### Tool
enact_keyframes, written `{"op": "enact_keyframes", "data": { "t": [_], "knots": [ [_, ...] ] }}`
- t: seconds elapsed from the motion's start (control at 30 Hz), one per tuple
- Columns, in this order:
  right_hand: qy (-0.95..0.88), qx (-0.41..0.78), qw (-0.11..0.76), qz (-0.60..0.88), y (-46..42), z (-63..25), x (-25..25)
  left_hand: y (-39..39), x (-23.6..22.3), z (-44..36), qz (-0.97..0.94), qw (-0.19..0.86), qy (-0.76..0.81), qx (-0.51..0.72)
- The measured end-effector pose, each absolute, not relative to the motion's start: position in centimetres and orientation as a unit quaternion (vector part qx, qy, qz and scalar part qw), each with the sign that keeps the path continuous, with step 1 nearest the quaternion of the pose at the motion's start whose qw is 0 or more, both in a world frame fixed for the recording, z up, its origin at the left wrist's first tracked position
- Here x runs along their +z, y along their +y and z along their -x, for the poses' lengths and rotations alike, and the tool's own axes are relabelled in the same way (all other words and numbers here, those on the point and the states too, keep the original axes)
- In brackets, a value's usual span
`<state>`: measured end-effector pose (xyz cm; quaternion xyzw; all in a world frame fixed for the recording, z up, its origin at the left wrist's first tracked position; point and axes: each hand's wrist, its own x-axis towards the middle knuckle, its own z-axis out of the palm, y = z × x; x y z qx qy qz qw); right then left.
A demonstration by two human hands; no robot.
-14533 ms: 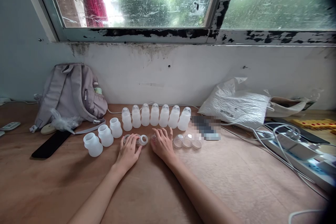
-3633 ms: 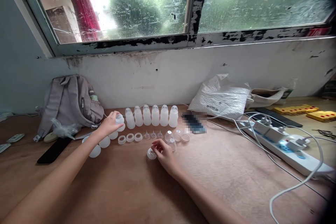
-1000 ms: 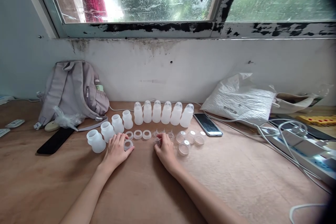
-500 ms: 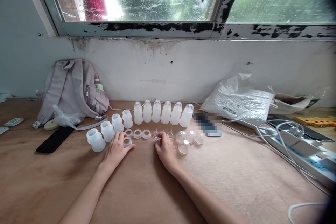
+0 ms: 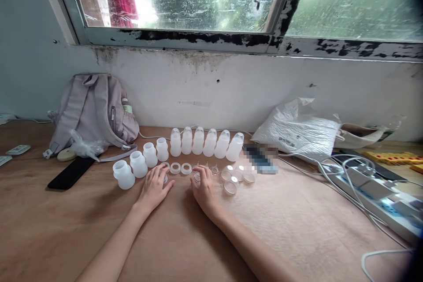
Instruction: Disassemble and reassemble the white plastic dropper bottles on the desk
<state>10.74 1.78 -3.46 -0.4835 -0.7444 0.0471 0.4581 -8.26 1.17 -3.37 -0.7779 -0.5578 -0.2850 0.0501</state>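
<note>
My left hand (image 5: 155, 187) rests on the wooden table (image 5: 178, 238), fingers and thumb apart. Partly hidden under its fingers is a white bottle collar ring (image 5: 165, 179). Behind it lie more collar rings (image 5: 186, 168). My right hand (image 5: 204, 188) is spread over a clear silicone nipple (image 5: 197, 178), which shows between thumb and fingers; other nipples (image 5: 214, 170) lie just beyond. Clear domed caps (image 5: 230, 186) are grouped right of that hand. Several open white baby bottles (image 5: 124, 176) curve along the left, and a row of capped bottles (image 5: 198, 142) stands behind.
A grey backpack (image 5: 94, 110) and a black phone-like slab (image 5: 70, 174) are at the left. On the right are a silvery plastic mailer (image 5: 297, 130), a blurred-out flat object (image 5: 262, 158), and a power strip (image 5: 380, 196) with trailing white cables.
The fingers of my right hand have spread from around the nipple, which now shows more clearly on the table. My left hand stays by the collar ring. The view has shifted slightly.
</note>
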Motion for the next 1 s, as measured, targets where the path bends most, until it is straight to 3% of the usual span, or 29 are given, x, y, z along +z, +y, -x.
{"op": "enact_keyframes", "data": {
  "t": [0.37,0.57,0.67,0.8,0.9,1.0],
  "knots": [
    [-0.819,-0.157,0.329,0.443,10.4,-5.4,6.2,1.2,-2.8,8.1,0.778,0.079,-0.507,-0.363],
    [-0.858,-0.105,0.265,0.428,11.3,-4.9,5.9,0.8,-2.3,7.6,0.769,0.122,-0.482,-0.403],
    [-0.868,-0.06,0.303,0.389,9.0,-5.8,5.7,0.4,-1.8,7.4,0.732,0.179,-0.497,-0.43],
    [-0.832,0.005,0.422,0.361,3.8,-8.3,6.0,-0.6,-1.0,6.8,0.699,0.21,-0.489,-0.478],
    [-0.794,0.08,0.466,0.383,-0.3,-10.9,5.5,-1.6,-0.7,5.9,0.74,0.163,-0.456,-0.467],
    [-0.784,0.136,0.437,0.418,-3.2,-13.7,3.8,-2.7,-1.0,4.5,0.813,0.085,-0.409,-0.406]
  ]
}}
